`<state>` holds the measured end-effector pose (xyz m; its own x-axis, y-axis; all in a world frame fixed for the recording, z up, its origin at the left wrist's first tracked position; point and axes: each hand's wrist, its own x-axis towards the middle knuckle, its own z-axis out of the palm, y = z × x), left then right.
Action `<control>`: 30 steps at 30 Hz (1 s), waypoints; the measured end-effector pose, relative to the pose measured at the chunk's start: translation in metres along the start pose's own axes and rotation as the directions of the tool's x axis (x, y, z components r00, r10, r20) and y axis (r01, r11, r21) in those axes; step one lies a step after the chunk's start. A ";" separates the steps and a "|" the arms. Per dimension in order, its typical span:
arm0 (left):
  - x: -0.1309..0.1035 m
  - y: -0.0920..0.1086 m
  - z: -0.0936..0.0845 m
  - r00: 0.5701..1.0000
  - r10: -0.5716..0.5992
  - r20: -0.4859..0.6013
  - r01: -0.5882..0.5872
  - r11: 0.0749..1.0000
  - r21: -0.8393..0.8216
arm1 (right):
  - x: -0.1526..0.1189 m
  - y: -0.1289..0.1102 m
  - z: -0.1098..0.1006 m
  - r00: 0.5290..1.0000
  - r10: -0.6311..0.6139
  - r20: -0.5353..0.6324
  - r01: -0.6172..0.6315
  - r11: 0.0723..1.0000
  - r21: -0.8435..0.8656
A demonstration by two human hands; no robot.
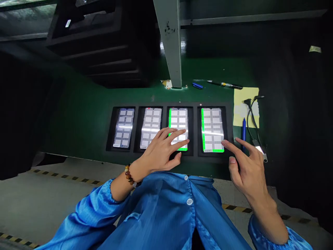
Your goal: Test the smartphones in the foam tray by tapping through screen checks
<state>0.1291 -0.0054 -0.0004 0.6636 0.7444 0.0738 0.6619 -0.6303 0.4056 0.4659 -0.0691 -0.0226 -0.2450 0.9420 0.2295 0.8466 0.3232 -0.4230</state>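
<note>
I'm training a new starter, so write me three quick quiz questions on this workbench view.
1. Multiple choice: Which of the person's wrists wears the beaded bracelet?
A) left
B) right
C) both

2. True or false: The black cable lies partly over the yellow paper.

3. Fill in the number: In the row of four phones, ___ show green bars on their screens.

Key: 1. A; 2. true; 3. two

The small print along the foot of the rightmost phone [212, 130] is too small to read. The left hand [162, 149] hides part of the phone beneath it [178, 118], and the picture's bottom edge cuts off both blue sleeves [88, 215]
</note>
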 end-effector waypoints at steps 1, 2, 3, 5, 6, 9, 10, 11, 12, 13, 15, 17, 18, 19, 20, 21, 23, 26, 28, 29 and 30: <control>0.003 -0.002 -0.002 1.000 -0.010 0.006 0.010 1.000 -0.002 | 0.004 0.001 0.001 1.000 0.014 0.006 -0.014 1.000 -0.001; 0.006 -0.004 -0.003 1.000 -0.021 0.012 0.020 1.000 0.001 | 0.009 0.002 0.001 0.999 0.030 0.011 -0.030 1.000 -0.003; 0.009 -0.007 -0.004 0.999 -0.028 0.019 0.028 1.000 0.009 | 0.014 0.003 0.002 0.999 0.044 0.017 -0.044 0.999 -0.005; 0.016 -0.012 -0.006 0.999 -0.036 0.033 0.035 0.999 0.034 | 0.025 0.004 0.003 0.998 0.061 0.027 -0.061 0.998 -0.014; 0.019 -0.014 -0.007 0.999 -0.039 0.039 0.037 0.998 0.044 | 0.030 0.005 0.004 0.997 0.065 0.032 -0.065 0.998 -0.021; 0.028 -0.022 -0.009 0.998 -0.045 0.042 0.043 0.998 0.056 | 0.045 0.008 0.006 0.997 0.071 0.044 -0.069 0.997 -0.038; 0.031 -0.025 -0.010 0.998 -0.046 0.041 0.044 0.998 0.055 | 0.050 0.009 0.006 0.996 0.074 0.047 -0.072 0.997 -0.042; 0.034 -0.027 -0.011 0.998 -0.048 0.041 0.045 0.998 0.054 | 0.055 0.010 0.007 0.996 0.077 0.048 -0.075 0.996 -0.043; 0.038 -0.030 -0.012 0.998 -0.047 0.039 0.045 0.998 0.053 | 0.059 0.012 0.007 0.996 0.078 0.045 -0.076 0.996 -0.043; 0.041 -0.032 -0.012 0.998 -0.047 0.037 0.045 0.997 0.054 | 0.063 0.013 0.008 0.996 0.080 0.041 -0.078 0.996 -0.042; 0.048 -0.037 -0.013 0.999 -0.049 0.023 0.048 0.997 0.064 | 0.071 0.015 0.010 0.996 0.079 0.033 -0.078 0.996 -0.036; 0.056 -0.042 -0.013 0.999 -0.053 0.000 0.053 0.996 0.076 | 0.079 0.017 0.011 0.996 0.079 0.029 -0.078 0.997 -0.026; 0.059 -0.044 -0.013 0.998 -0.056 -0.011 0.057 0.995 0.080 | 0.083 0.018 0.012 0.996 0.081 0.028 -0.081 0.997 -0.020; 0.063 -0.046 -0.013 0.998 -0.062 -0.021 0.063 0.995 0.082 | 0.087 0.018 0.013 0.996 0.084 0.029 -0.083 0.996 -0.014; 0.066 -0.047 -0.013 0.997 -0.067 -0.030 0.070 0.994 0.085 | 0.091 0.019 0.014 0.996 0.086 0.028 -0.086 0.996 -0.009; 0.069 -0.049 -0.013 0.997 -0.073 -0.039 0.076 0.993 0.089 | 0.094 0.020 0.015 0.996 0.089 0.026 -0.089 0.996 -0.006; 0.074 -0.051 -0.012 0.995 -0.077 -0.060 0.083 0.991 0.104 | 0.101 0.023 0.016 0.995 0.095 0.027 -0.094 0.996 -0.006; 0.078 -0.052 -0.011 0.993 -0.071 -0.099 0.083 0.989 0.120 | 0.110 0.025 0.018 0.996 0.089 0.027 -0.089 0.996 -0.008; 0.077 -0.052 -0.010 0.991 -0.074 -0.112 0.087 0.989 0.122 | 0.113 0.025 0.019 0.997 0.076 0.014 -0.075 0.997 -0.011; 0.076 -0.052 -0.009 0.990 -0.079 -0.114 0.093 0.988 0.121 | 0.114 0.024 0.020 0.998 0.064 0.004 -0.064 0.998 -0.016; 0.074 -0.052 -0.009 0.989 -0.090 -0.116 0.104 0.987 0.119 | 0.115 0.023 0.020 0.999 0.048 -0.003 -0.048 0.999 -0.021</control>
<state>0.1408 0.0843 -0.0074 0.5566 0.8184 0.1425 0.7639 -0.5717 0.2993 0.4475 0.0490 -0.0238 -0.2028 0.9562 0.2113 0.8672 0.2756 -0.4148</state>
